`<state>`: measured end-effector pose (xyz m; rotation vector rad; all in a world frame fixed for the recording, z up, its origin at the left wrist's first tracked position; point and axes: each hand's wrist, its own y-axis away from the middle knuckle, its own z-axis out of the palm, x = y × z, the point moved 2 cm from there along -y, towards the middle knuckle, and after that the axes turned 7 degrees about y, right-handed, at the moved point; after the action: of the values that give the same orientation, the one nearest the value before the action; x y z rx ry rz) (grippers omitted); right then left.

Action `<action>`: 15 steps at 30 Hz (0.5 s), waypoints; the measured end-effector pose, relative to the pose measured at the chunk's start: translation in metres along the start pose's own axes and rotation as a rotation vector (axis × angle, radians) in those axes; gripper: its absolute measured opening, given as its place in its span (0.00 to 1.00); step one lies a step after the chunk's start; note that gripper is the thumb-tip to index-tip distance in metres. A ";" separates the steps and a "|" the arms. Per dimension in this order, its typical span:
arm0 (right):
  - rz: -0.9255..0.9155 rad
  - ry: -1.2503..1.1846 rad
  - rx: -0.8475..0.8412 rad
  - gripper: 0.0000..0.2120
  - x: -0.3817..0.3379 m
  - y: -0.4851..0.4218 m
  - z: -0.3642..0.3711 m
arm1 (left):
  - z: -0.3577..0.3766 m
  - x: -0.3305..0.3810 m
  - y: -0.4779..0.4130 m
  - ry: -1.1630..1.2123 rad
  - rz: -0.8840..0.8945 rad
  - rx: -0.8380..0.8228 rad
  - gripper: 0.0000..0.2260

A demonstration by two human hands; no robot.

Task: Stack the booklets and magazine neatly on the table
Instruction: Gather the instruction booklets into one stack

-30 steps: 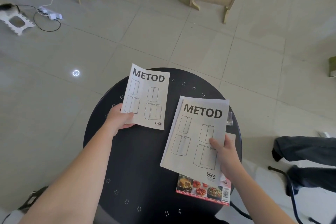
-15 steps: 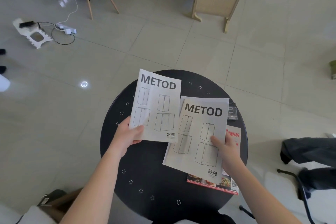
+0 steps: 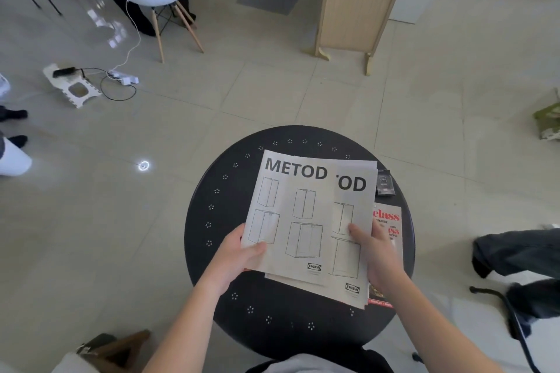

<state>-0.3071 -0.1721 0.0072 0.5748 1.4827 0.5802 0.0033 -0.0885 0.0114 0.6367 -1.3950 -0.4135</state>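
While the left hand [image 3: 239, 255] pinches the top booklet [image 3: 291, 221] at its 7 o'clock corner, thumb on the cover, the right hand [image 3: 377, 253] grips the lower booklet [image 3: 348, 265] at its 4 o'clock edge. Both booklets overlap askew over the magazine [image 3: 388, 216], toward the table's [image 3: 218, 215] 3 o'clock side.

Two bare forearms [image 3: 188, 327] run unsleeved to the frame's edge, ending in the left hand [image 3: 239, 257] and right hand [image 3: 378, 254]. At six o'clock a pale garment [image 3: 306, 365] shows, bordered by dark cloth [image 3: 375, 362].
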 end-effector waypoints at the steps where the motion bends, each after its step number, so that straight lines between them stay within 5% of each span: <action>1: -0.005 -0.013 -0.005 0.13 0.002 0.004 0.000 | -0.001 0.000 0.004 -0.033 -0.001 -0.014 0.17; 6: -0.016 -0.053 -0.047 0.12 0.009 0.021 0.004 | -0.004 0.001 0.016 -0.117 -0.012 -0.053 0.24; 15: -0.041 -0.101 -0.183 0.15 0.013 0.038 0.027 | -0.003 0.001 0.020 0.046 0.101 0.040 0.15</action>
<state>-0.2803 -0.1354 0.0237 0.4241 1.3274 0.6380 0.0048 -0.0731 0.0251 0.6019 -1.3880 -0.2902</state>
